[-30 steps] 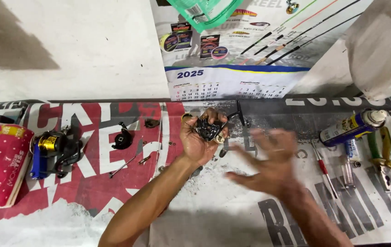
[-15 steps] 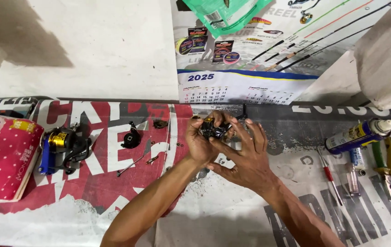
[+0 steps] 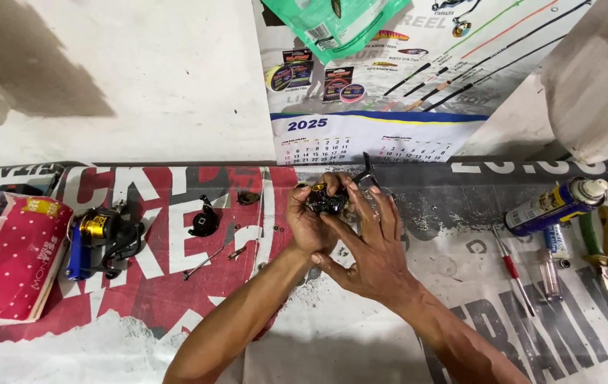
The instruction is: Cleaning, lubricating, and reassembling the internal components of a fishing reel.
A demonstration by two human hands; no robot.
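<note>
Holding: both hands wrapped round a small black reel body (image 3: 326, 200), up off the bench, just in front of the calendar
Right hand (image 3: 368, 249): nearest the camera, fingers loosely spread and curved over the reel from the right side, fingertips (image 3: 352, 206) touching it; not a tight fist, more of a half-open cup
Left hand (image 3: 309, 222): curled shut round the reel from the left and underneath, thumb side up; this one's doing the actual gripping
Reel: mostly buried between the two hands, only the dark top and a bit of gold trim peeking out, plus a thin black arm sticking up to the right
Bench (image 3: 361, 334): covered in printed banner sheets, red and white on the left, grey on the right
Left of hands: loose black part (image 3: 204, 220), a thin pin (image 3: 203, 262) and a few tiny bits lying near it
Far left: blue and gold reel (image 3: 101, 242) and, just beside it, a pink dotted tissue pack (image 3: 8, 267)
Right side: red-handled screwdriver (image 3: 512, 274), spray can (image 3: 556, 206) lying tilted, green-handled pliers (image 3: 603, 252)
Back wall: calendar (image 3: 361, 139), with a green bag (image 3: 336, 25) hanging above it
</note>
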